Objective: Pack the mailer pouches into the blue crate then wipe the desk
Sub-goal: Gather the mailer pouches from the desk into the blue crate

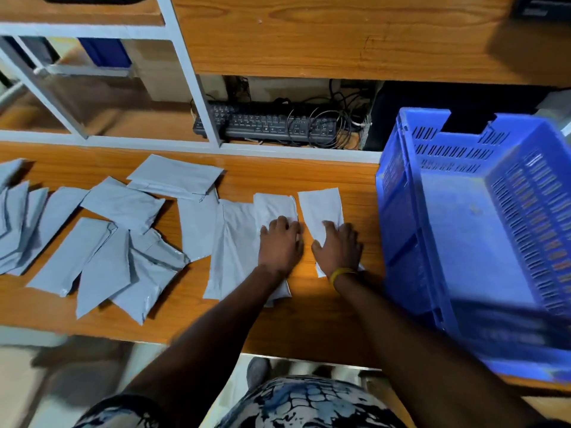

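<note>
- L hand (279,242) flat on a pouch (275,208), fingers spread, no grip; R hand (338,247) same on the next pouch (321,208), frame center.
- Other mailer pouches (123,230) scattered center-left on the desk (309,316).
- Blue crate (463,230) at right, looks empty.
- Progress approx nil: packing + wipe all left.

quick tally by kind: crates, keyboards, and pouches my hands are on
blue crate: 1
keyboard: 1
pouches with a hand on them: 2, left pouch under the left hand, right pouch under the right hand
total: 4
</note>
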`<state>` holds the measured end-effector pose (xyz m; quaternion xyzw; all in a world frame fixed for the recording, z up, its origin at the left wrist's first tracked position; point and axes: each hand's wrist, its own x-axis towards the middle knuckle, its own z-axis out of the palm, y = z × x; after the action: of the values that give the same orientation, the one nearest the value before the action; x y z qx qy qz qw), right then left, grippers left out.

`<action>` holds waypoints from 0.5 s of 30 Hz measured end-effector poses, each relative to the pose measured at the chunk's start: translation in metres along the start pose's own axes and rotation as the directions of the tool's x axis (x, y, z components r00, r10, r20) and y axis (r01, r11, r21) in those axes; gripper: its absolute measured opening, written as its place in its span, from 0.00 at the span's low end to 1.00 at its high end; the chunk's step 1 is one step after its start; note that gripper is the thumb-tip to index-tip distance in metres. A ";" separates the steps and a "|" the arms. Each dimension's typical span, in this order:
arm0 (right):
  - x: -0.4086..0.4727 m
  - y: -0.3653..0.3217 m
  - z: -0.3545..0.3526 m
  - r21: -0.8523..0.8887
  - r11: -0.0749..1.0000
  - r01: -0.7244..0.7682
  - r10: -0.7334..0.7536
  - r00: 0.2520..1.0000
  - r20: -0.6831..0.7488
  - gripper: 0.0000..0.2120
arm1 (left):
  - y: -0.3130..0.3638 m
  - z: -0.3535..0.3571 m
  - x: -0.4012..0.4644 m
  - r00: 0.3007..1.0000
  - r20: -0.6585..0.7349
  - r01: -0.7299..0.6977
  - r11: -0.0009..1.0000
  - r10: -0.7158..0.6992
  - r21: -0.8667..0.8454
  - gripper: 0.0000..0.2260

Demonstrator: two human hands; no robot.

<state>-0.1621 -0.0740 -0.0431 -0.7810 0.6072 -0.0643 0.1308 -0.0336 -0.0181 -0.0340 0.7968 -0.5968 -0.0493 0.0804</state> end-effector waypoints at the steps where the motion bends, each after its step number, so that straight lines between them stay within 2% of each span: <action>1: -0.003 0.000 0.000 0.009 1.000 0.007 -0.007 1.000 0.006 0.25 | 0.001 0.002 -0.005 0.999 -0.022 0.035 0.999 -0.035 0.016 0.19; 4: -0.012 -0.001 0.000 0.042 0.999 0.017 -0.018 1.000 0.021 0.24 | 0.004 0.005 -0.015 0.976 0.017 0.214 0.974 -0.216 0.076 0.24; 6: -0.019 0.000 -0.002 0.086 0.996 0.007 -0.009 1.000 0.027 0.22 | 0.005 0.006 -0.017 0.963 0.056 0.261 0.962 -0.265 0.079 0.26; 11: -0.034 0.000 -0.009 0.232 0.971 -0.063 0.064 0.998 0.003 0.15 | 0.004 -0.006 -0.028 0.976 0.007 0.216 0.976 -0.216 0.012 0.27; 15: -0.052 -0.010 -0.016 0.358 0.928 -0.102 0.135 0.989 -0.068 0.12 | 0.002 -0.028 -0.041 0.976 -0.071 0.183 0.954 -0.205 -0.237 0.24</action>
<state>-0.1702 -0.0239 -0.0222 -0.7031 0.6371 -0.1999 0.2445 -0.0420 0.0223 -0.0071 0.8385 -0.5013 -0.0876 0.1947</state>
